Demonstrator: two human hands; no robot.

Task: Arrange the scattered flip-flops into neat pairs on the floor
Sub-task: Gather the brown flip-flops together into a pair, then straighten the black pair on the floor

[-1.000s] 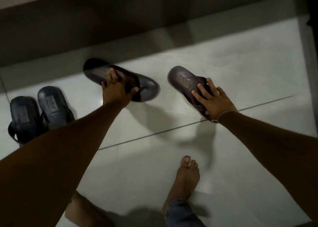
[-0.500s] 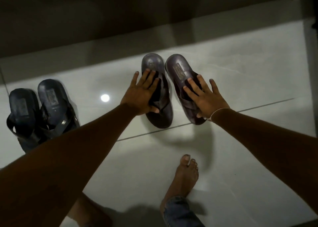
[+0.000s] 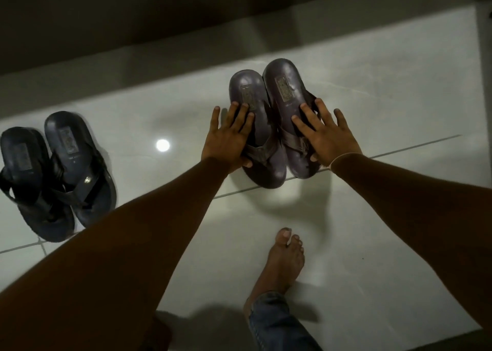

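No text can be read. Each grey flip-flop (image 3: 286, 103) and each dark flip-flop (image 3: 72, 148) left of them carries a heel-end insole label (rectangular, approx.), print too blurred to read.

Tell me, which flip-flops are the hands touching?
The purple-grey pair on the right: left hand and right hand rest on them. The darker pair lies untouched.

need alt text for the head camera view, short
Looking down, a person's left hand and right hand press flat on a purple pair of flip-flops set side by side on a pale tiled floor. A darker pair sits further left.
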